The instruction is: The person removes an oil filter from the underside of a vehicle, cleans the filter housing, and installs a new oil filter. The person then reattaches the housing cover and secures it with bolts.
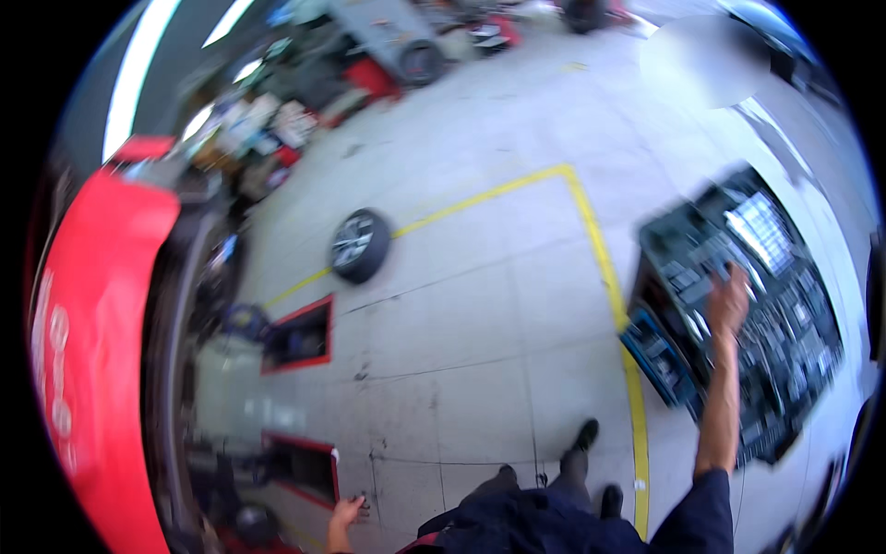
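My right arm stretches out over a dark tool cart (803, 323) whose top is crowded with metal tools. My right hand (729, 300) is at the cart's top, its fingers near some grey pieces; blur hides whether they grip anything. A pale, shiny rectangular patch (764, 233) lies on the cart just beyond that hand. On the cart's left side hangs a blue-edged tray (657, 355) with small items in it. Low on the left, away from the cart, my left hand (347, 511) hangs with loosely bent fingers apart and nothing visible in them.
A wheel with a tyre (360, 246) stands by the yellow floor line (602, 254). Two red-framed floor recesses (329, 331) lie left of me, beside a red vehicle panel (101, 342). Clutter (268, 129) lines the far left. A dark car (784, 46) is at the far right.
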The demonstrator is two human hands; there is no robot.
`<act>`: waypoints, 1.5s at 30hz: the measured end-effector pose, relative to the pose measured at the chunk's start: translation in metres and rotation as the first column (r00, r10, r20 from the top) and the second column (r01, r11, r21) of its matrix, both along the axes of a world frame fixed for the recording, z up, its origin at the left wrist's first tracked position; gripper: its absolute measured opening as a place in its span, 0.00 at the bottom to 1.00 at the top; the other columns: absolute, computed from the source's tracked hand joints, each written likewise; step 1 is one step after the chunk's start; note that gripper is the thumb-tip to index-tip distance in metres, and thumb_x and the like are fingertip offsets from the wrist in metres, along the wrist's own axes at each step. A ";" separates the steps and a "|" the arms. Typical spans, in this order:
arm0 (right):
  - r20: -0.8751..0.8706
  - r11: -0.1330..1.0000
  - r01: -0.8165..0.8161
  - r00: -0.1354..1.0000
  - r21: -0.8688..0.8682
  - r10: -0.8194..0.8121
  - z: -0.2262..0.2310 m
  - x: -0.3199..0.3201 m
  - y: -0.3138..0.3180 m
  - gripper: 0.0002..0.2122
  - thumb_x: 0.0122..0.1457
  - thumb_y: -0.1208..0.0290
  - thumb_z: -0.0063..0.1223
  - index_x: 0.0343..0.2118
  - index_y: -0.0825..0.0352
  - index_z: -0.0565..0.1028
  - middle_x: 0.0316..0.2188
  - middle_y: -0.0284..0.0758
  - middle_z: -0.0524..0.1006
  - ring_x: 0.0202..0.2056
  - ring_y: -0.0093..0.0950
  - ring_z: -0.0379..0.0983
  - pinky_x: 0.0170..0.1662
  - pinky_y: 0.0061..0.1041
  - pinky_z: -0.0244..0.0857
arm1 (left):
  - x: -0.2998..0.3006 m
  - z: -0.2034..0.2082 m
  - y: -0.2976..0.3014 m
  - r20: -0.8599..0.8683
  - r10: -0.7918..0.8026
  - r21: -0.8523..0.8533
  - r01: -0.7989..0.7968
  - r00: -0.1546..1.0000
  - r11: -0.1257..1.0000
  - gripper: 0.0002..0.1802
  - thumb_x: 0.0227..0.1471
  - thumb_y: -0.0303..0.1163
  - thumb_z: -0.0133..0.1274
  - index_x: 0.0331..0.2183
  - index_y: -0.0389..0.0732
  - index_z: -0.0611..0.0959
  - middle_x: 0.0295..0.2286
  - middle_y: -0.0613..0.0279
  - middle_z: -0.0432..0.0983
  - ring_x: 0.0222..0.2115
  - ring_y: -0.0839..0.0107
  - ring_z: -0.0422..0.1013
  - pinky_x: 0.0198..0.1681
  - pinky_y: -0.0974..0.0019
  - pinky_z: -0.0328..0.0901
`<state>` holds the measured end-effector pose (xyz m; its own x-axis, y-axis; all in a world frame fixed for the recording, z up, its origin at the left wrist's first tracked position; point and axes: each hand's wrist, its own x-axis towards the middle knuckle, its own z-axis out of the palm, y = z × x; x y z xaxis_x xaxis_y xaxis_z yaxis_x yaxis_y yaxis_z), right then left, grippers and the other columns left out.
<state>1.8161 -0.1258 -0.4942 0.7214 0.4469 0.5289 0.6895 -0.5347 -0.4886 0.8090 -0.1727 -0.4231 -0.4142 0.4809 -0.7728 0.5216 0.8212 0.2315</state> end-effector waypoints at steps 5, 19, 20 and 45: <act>0.109 0.968 -0.074 0.989 -0.240 0.103 -0.052 0.008 0.022 0.17 0.61 0.72 0.51 0.52 0.69 0.70 0.47 0.45 0.72 0.49 0.45 0.70 0.50 0.41 0.65 | -0.007 0.017 -0.068 -0.005 0.234 0.037 -0.234 0.972 0.972 0.22 0.62 0.47 0.52 0.49 0.40 0.75 0.40 0.61 0.81 0.35 0.62 0.79 0.35 0.52 0.74; 0.010 0.933 -0.351 0.936 0.083 0.352 -0.086 -0.241 0.028 0.18 0.65 0.61 0.52 0.48 0.73 0.75 0.44 0.48 0.76 0.47 0.46 0.71 0.51 0.39 0.65 | -0.081 -0.049 -0.272 0.111 0.399 0.204 -0.414 0.910 0.887 0.27 0.59 0.52 0.54 0.47 0.38 0.80 0.39 0.62 0.81 0.33 0.70 0.77 0.30 0.64 0.72; -0.035 0.897 -0.421 0.903 0.133 0.429 -0.082 -0.288 0.035 0.17 0.64 0.62 0.54 0.46 0.73 0.75 0.43 0.48 0.77 0.45 0.44 0.72 0.49 0.37 0.67 | -0.091 -0.057 -0.294 0.102 0.414 0.253 -0.426 0.904 0.868 0.27 0.59 0.53 0.54 0.46 0.37 0.81 0.38 0.60 0.82 0.34 0.69 0.77 0.31 0.64 0.72; -0.103 -0.357 -0.932 -0.349 -0.065 0.931 0.031 -1.234 -0.001 0.07 0.56 0.77 0.54 0.37 0.68 0.80 0.33 0.39 0.79 0.31 0.34 0.77 0.35 0.31 0.71 | -0.313 -0.118 -0.623 0.034 0.942 0.650 -0.723 0.335 0.234 0.20 0.56 0.44 0.56 0.40 0.37 0.84 0.37 0.45 0.82 0.40 0.50 0.78 0.45 0.56 0.71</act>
